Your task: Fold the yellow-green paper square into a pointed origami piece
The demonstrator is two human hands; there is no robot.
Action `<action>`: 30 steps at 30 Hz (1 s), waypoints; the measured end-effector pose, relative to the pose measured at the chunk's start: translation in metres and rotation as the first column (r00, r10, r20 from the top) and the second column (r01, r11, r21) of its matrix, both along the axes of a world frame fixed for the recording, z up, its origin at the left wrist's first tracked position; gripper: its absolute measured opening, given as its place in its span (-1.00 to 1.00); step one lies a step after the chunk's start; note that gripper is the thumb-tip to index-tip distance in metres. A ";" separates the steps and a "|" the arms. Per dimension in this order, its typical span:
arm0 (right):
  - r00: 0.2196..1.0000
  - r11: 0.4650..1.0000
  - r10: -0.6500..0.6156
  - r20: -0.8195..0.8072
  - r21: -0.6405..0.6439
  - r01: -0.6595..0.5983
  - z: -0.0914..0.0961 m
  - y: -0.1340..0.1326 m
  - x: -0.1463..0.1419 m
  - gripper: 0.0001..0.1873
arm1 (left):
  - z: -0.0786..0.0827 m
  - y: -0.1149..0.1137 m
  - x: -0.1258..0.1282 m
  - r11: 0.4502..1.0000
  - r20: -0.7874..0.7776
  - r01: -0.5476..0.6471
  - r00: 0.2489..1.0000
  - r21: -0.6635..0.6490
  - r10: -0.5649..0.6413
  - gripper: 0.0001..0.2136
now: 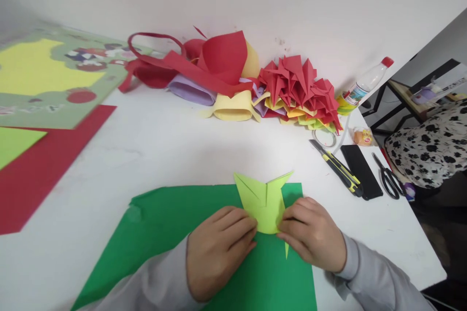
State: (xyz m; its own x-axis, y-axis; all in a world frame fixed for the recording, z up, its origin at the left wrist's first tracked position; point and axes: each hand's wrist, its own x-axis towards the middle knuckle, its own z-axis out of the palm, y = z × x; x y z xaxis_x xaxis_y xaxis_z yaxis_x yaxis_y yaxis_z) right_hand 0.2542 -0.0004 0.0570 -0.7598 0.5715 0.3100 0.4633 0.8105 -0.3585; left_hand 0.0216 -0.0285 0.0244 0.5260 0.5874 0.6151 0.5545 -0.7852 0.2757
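Observation:
A folded piece of lime-green paper (263, 211) is held between my two hands above a dark green sheet (160, 238). Two pointed flaps stick up at its top, with a slit between them, and its lower edge curves. My left hand (222, 248) grips its lower left edge with closed fingers. On the lower right, my right hand (314, 233) pinches the other edge, and a thin lime-green point sticks out below those fingers. The fingertips behind the paper are hidden.
Folded red paper shapes (295, 82) and curled paper strips (226, 63) lie along the wall. At right are a utility knife (337, 169), a black phone-like slab (361, 171), scissors (389, 177) and a bottle (367, 82). A red sheet (54, 175) lies left. Someone in patterned clothing (430, 141) is beyond.

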 end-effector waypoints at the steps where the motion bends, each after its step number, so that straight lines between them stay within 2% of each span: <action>1: 1.000 0.999 -0.022 -0.019 -0.032 0.022 0.000 0.000 0.000 -0.83 | 0.001 0.001 -0.001 1.000 -0.005 0.001 1.000 -0.005 -0.001 -0.83; 6: 0.987 0.972 -0.143 -0.077 -0.198 0.125 0.000 0.002 0.001 -0.84 | 0.002 0.005 -0.010 0.999 -0.055 0.016 0.998 -0.028 -0.018 -0.79; 12: 0.957 0.934 -0.272 -0.105 -0.267 0.236 -0.007 0.004 -0.002 -0.80 | 0.003 0.011 -0.017 0.995 -0.045 0.084 0.995 -0.062 -0.087 -0.75; 17: 0.928 0.912 -0.361 -0.088 -0.243 0.332 -0.011 0.004 -0.006 -0.79 | 0.004 0.012 -0.018 0.992 -0.062 0.089 0.994 -0.086 -0.095 -0.73; 25: 0.909 0.897 -0.415 -0.029 -0.179 0.404 -0.014 0.005 -0.009 -0.77 | 0.003 0.011 -0.013 0.998 -0.102 0.061 0.993 0.016 -0.059 -0.76; 30: 0.895 0.882 -0.447 0.012 -0.163 0.442 -0.013 0.008 -0.011 -0.76 | 0.002 0.010 -0.012 0.998 -0.094 0.058 0.994 0.022 -0.055 -0.76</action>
State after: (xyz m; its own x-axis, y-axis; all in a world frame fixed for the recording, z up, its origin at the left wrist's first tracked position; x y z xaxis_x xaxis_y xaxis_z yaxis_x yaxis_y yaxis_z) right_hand 0.2427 0.0075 0.0438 -0.4075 0.8902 0.2037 0.7507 0.4536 -0.4803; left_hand 0.0100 -0.0182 0.0259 0.6138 0.5400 0.5759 0.5313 -0.8221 0.2046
